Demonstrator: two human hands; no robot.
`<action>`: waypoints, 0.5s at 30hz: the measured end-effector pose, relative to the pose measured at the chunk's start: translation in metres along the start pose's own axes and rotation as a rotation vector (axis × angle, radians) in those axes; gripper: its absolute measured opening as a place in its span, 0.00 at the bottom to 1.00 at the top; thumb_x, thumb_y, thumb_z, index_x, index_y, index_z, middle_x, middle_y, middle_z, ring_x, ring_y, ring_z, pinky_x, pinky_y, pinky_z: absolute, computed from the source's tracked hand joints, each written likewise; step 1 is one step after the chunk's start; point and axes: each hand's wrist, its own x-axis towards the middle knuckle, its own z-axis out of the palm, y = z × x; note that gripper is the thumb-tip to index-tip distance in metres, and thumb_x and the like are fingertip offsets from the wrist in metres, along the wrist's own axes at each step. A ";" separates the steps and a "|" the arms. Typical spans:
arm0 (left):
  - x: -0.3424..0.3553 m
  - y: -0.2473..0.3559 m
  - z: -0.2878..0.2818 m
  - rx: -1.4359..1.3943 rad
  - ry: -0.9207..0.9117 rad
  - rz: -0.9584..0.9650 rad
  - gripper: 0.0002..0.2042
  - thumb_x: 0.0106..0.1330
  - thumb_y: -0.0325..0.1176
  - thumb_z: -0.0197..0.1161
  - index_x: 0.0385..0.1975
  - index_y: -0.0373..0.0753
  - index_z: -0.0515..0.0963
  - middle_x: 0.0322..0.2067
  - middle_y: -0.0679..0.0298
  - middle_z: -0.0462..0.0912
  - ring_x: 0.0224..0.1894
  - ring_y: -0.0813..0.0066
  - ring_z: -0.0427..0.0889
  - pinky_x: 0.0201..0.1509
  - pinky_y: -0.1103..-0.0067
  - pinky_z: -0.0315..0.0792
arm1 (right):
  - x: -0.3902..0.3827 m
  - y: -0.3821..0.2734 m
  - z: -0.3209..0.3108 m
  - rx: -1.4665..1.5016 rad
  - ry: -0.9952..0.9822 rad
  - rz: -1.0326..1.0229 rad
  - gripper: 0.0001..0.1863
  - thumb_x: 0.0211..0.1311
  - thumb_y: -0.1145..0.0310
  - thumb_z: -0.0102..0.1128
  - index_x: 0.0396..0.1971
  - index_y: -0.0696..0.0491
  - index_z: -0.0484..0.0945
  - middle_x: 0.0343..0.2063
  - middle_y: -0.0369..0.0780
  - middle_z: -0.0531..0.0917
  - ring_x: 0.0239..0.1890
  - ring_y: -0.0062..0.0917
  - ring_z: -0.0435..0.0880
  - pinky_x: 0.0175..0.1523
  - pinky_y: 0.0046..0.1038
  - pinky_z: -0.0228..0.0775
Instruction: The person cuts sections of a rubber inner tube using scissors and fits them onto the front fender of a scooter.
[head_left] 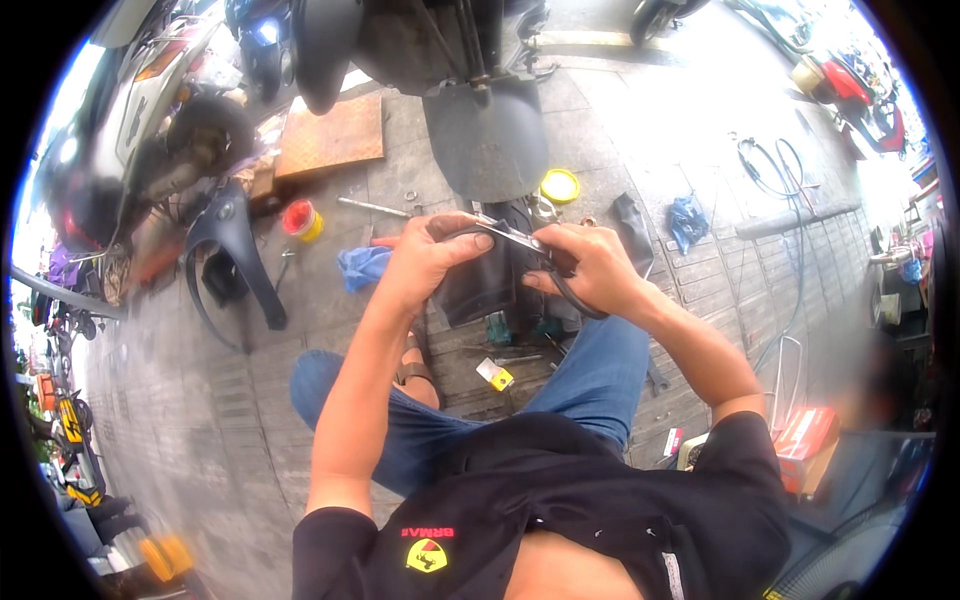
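My left hand (440,255) pinches a thin dark piece (468,232) at the silver blades (512,232) of what looks like scissors. My right hand (590,268) grips this tool by its dark handles, beside a curved black strip (575,298) hanging below it. Just beneath my hands lie black plastic or rubber parts (475,290), partly hidden by them, under a motorbike's grey front mudguard (485,135). A blue cloth (362,270), a metal bar (370,205) and a small yellow package (495,374) lie on the paving around them.
Motorbikes (155,110) stand around. A wooden board (330,135), red-and-yellow tub (303,220), black panel (225,250), yellow lid (560,185), blue bag (688,222) and hose (795,200) lie on the ground. At right are a red box (805,445), fan (830,550) and blurred person (865,375).
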 end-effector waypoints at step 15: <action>-0.006 -0.003 -0.006 -0.131 0.122 0.043 0.18 0.55 0.31 0.69 0.45 0.32 0.79 0.40 0.62 0.83 0.43 0.76 0.79 0.51 0.81 0.70 | 0.016 -0.002 0.006 0.461 0.022 0.379 0.23 0.56 0.53 0.69 0.42 0.56 0.76 0.25 0.41 0.82 0.30 0.25 0.81 0.39 0.28 0.72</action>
